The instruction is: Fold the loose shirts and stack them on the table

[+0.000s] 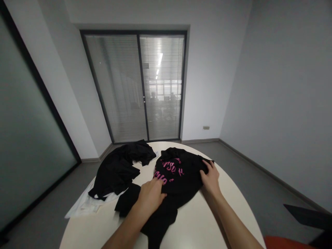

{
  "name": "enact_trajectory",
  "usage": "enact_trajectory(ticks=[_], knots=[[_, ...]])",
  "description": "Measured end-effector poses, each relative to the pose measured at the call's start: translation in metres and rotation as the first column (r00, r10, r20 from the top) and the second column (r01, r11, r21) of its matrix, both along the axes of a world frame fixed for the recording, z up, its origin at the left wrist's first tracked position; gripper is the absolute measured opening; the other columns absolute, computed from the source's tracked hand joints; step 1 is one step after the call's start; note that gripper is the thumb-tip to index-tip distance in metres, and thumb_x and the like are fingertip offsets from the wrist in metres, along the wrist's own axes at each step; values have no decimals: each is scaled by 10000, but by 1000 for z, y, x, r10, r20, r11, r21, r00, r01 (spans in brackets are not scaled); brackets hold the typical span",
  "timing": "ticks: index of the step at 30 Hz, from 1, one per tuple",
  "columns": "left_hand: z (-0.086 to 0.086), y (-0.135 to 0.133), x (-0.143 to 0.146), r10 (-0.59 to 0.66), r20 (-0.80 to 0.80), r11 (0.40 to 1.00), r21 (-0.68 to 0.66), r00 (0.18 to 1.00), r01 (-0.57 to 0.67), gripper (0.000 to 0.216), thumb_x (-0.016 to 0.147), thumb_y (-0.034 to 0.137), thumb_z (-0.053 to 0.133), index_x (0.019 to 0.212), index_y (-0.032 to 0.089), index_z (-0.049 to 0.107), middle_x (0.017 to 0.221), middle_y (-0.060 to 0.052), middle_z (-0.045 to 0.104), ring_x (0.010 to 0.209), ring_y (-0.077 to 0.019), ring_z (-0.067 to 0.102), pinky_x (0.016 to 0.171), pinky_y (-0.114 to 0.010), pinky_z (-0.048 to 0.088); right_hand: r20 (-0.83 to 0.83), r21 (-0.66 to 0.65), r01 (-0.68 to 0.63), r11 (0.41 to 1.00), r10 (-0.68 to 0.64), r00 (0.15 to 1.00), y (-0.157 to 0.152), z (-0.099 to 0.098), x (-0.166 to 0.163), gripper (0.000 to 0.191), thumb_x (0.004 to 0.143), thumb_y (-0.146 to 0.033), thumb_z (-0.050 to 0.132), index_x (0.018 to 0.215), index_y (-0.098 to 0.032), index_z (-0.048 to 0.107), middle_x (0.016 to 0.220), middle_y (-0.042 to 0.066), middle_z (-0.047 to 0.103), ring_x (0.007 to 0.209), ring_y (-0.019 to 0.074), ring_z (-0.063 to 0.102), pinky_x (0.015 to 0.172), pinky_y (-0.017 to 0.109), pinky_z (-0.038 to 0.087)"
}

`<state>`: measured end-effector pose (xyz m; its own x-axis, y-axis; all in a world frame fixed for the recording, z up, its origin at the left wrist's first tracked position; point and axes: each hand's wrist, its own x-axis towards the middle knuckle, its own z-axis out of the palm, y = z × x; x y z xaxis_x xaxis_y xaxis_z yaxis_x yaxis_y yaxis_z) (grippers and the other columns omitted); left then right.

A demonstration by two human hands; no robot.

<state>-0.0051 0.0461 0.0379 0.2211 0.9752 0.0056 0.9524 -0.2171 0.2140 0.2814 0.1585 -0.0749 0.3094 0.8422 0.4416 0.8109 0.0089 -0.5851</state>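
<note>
A black T-shirt (183,190) with pink lettering lies crumpled and partly spread on the round table (207,224). My right hand (210,177) is at the shirt's far right edge, thumb and fingers closed on the cloth. My left hand (151,195) lies over the middle of the shirt by the lettering, its fingers curled and gripping the fabric; part of that grip is hidden under the hand. Folds of the shirt hang toward me at the table's near side, and some of the lettering is covered by folds.
Left on the table is a heap of black clothing (116,169), with white cloth (85,204) under it reaching the table edge. Beyond the table stand glass doors with blinds (163,114). An orange-red object (282,242) shows at lower right, beside a dark one (308,216).
</note>
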Motion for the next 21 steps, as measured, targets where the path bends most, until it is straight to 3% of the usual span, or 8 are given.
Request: enact_trajectory(ticks=[6, 9, 11, 13, 15, 17, 19, 21], knots=[[21, -6, -20, 21, -65, 998, -55, 998, -24, 443, 760, 429, 753, 1105, 158, 688, 1053, -157, 736, 1014, -374, 686, 850, -442, 522, 161, -273, -95, 957, 142, 977, -25, 5, -23, 306, 811, -390, 615, 1082, -323, 740, 1480, 34, 498, 1419, 406, 276, 1045, 661, 299], [26, -6, -35, 36, -109, 991, -128, 993, -49, 421, 744, 419, 750, 1069, 155, 701, 1043, -162, 738, 984, -383, 692, 835, -452, 522, 94, -300, -119, 947, 153, 984, -20, -5, -10, 256, 818, -377, 620, 998, -248, 748, 1318, 113, 621, 1259, 393, 488, 989, 589, 397], [29, -8, -37, -75, 29, 968, -239, 997, 79, 410, 732, 397, 761, 1080, 187, 710, 1055, -121, 743, 982, -337, 697, 838, -401, 527, 13, -212, -177, 961, 183, 983, -10, -10, 2, 280, 850, -344, 561, 1019, -198, 729, 1160, 140, 684, 1101, 328, 603, 970, 503, 449], [31, -11, -32, -251, 307, 846, -391, 918, 363, 474, 734, 389, 763, 1168, 210, 699, 1115, -87, 739, 1018, -281, 693, 854, -333, 530, -55, -62, -206, 977, 203, 978, 2, -12, 14, 318, 869, -328, 499, 1042, -168, 713, 1118, 145, 690, 1076, 290, 624, 999, 454, 451], [30, -12, -22, -332, 560, 650, -447, 759, 614, 518, 785, 389, 721, 1269, 216, 664, 1199, -76, 721, 1083, -243, 678, 888, -287, 521, -107, 87, -193, 977, 202, 974, 10, -12, 22, 354, 872, -342, 455, 1052, -165, 704, 1198, 147, 658, 1173, 282, 584, 1058, 447, 418], [24, -9, -16, -330, 669, 586, -408, 666, 701, 443, 872, 375, 621, 1281, 212, 665, 1217, -70, 717, 1109, -221, 669, 921, -279, 505, -145, 173, -158, 972, 184, 972, 14, -11, 27, 380, 864, -355, 429, 1051, -164, 700, 1254, 149, 626, 1236, 282, 541, 1096, 455, 387], [12, 1, -16, -312, 642, 712, -330, 700, 620, 377, 907, 347, 559, 1234, 215, 693, 1175, -68, 731, 1079, -224, 676, 933, -303, 498, -174, 190, -89, 978, 123, 977, 13, -8, 30, 399, 847, -349, 417, 1048, -154, 701, 1248, 159, 619, 1228, 290, 539, 1095, 464, 385], [-5, 13, -22, -241, 516, 896, -208, 822, 393, 389, 857, 304, 605, 1227, 219, 689, 1192, -90, 714, 1089, -268, 662, 956, -357, 484, -153, 163, -14, 987, 39, 987, 7, -2, 31, 405, 823, -345, 435, 1051, -151, 709, 1218, 172, 620, 1200, 305, 546, 1071, 470, 401]])
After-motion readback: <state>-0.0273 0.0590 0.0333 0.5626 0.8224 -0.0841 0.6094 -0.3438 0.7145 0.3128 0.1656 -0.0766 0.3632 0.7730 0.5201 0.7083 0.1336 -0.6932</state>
